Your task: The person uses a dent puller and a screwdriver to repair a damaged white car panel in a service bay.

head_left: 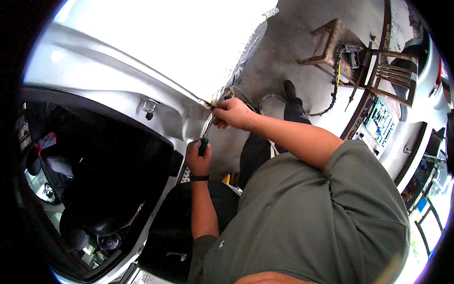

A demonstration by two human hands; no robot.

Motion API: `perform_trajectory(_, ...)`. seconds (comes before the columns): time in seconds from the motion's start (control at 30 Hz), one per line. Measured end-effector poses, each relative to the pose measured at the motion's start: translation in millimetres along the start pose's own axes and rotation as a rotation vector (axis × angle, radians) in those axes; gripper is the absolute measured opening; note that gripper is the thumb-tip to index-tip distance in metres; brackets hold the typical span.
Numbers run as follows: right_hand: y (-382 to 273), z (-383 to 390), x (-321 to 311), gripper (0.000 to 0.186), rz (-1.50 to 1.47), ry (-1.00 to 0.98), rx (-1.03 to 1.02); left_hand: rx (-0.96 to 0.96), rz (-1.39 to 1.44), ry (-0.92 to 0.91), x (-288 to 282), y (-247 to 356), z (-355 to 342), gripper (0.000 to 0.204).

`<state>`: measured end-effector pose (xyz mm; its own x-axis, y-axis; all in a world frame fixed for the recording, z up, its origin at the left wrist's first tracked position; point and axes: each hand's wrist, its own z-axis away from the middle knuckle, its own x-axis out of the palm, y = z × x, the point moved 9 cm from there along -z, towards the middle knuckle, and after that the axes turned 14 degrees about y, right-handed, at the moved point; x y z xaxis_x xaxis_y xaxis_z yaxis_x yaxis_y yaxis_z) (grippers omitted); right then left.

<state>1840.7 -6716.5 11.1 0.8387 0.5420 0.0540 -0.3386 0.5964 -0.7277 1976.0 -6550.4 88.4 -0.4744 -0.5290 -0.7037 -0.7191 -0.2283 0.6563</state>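
A white car body [142, 42] fills the upper left, with a rough, stained edge running down its right side. My left hand [197, 160], a dark band on its wrist, is closed around the dark handle of a screwdriver [204, 146]. Its thin shaft points up along the panel edge toward my other hand. Just above, my right hand [235, 113] is closed in a pinch at the lower corner of that edge. Whatever lies between its fingertips is hidden. A small metal latch [150, 105] sits on the body to the left of both hands.
The car's dark door opening [109, 165] lies at left. A wooden stool [338, 42] with a cordless-looking tool [352, 54] on it stands at upper right, beside a wooden chair [392, 75]. A hose [326, 110] trails over the floor. A teal tool set [379, 122] lies at right.
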Motion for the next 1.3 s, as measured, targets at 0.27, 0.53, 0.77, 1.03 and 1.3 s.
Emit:
perform_trajectory(0.27, -10, 6, -4, 0.033, 0.008, -0.022, 0.031, -0.388, 0.199, -0.206, 11, -35, 7, 0.026)
perform_trajectory(0.53, -14, 7, -5, 0.034, 0.005, -0.03, 0.015, -0.341, 0.152, -0.202, 7, -26, 1, 0.023)
perform_trajectory(0.77, -15, 9, -3, 0.034, 0.026, -0.113, 0.067, -0.03, -0.004, -0.089, 3, -4, -4, 0.028)
perform_trajectory(1.03, -17, 7, -6, 0.034, 0.008, -0.094, 0.023, -0.556, 0.276, -0.3, 16, -42, 6, 0.028)
perform_trajectory(1.3, 11, 8, -45, 0.032, 0.25, -0.154, -0.013, -0.39, -0.002, -0.305, 12, -25, 3, 0.027)
